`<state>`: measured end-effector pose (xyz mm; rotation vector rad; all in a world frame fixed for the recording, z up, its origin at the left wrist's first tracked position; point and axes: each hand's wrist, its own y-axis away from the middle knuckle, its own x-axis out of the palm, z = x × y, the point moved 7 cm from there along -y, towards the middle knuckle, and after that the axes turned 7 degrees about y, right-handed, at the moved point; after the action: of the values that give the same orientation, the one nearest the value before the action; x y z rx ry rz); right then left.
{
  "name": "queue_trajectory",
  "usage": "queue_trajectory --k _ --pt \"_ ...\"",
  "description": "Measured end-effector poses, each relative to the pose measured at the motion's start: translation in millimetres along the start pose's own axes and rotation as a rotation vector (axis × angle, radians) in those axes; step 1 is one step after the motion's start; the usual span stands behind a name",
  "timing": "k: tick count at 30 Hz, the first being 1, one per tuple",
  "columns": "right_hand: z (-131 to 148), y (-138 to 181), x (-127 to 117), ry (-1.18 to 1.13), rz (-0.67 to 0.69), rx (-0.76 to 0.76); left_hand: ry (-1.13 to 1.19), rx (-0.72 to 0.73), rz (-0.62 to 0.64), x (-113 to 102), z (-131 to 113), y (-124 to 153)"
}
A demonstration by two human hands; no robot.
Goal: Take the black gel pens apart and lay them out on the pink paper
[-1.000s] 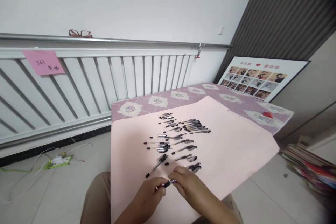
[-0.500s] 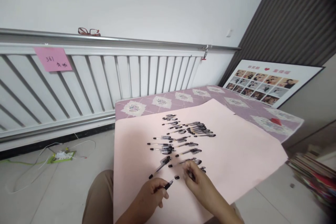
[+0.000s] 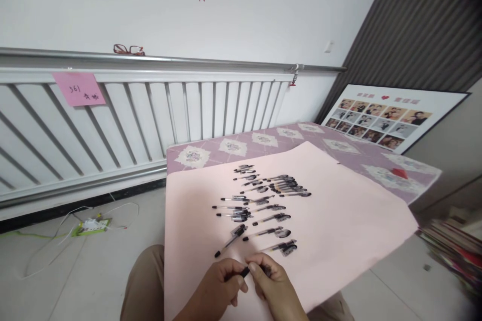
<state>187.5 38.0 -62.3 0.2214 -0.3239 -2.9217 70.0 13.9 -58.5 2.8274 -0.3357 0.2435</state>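
My left hand [image 3: 225,280] is closed around a black pen [image 3: 245,272], whose front end points up and right toward my other hand. Thumb and fingers of my right hand [image 3: 268,281] are pinched together at that end. A small dark piece [image 3: 267,270] shows between the right fingers; its kind is mostly hidden. Just beyond the hands, a clear-barrelled black pen [image 3: 230,241] slants on the pink sheet. Another pen, with its dark cap piece beside it [image 3: 289,247], lies above my right hand. Several similar pens [image 3: 266,231] lie in rough columns farther off.
Pink sheet [image 3: 350,210] covers much of a table with a patterned purple cloth [image 3: 259,139]. A white radiator [image 3: 188,105] runs behind, with glasses [image 3: 128,50] on its pipe. A power strip [image 3: 91,227] lies on the floor at left; stacked papers [image 3: 452,251] stand at right.
My right hand has moved down and left from the pens to meet my left hand at the pen's tip. The tip, bare earlier, is now covered by the fingers.
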Motion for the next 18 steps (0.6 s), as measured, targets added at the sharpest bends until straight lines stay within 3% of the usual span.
queue_trajectory --k 6,14,18 --pt "27.8 7.6 -9.6 0.219 -0.124 -0.144 -0.177 0.017 -0.104 -1.0 -5.4 4.3" --pt "25.4 14.8 -12.1 0.138 -0.113 -0.192 -0.446 0.165 -0.123 -2.0 -35.5 8.7" --pt "33.5 22.1 -15.0 0.290 -0.146 -0.222 -0.640 0.239 -0.083 3.8 -40.4 10.3"
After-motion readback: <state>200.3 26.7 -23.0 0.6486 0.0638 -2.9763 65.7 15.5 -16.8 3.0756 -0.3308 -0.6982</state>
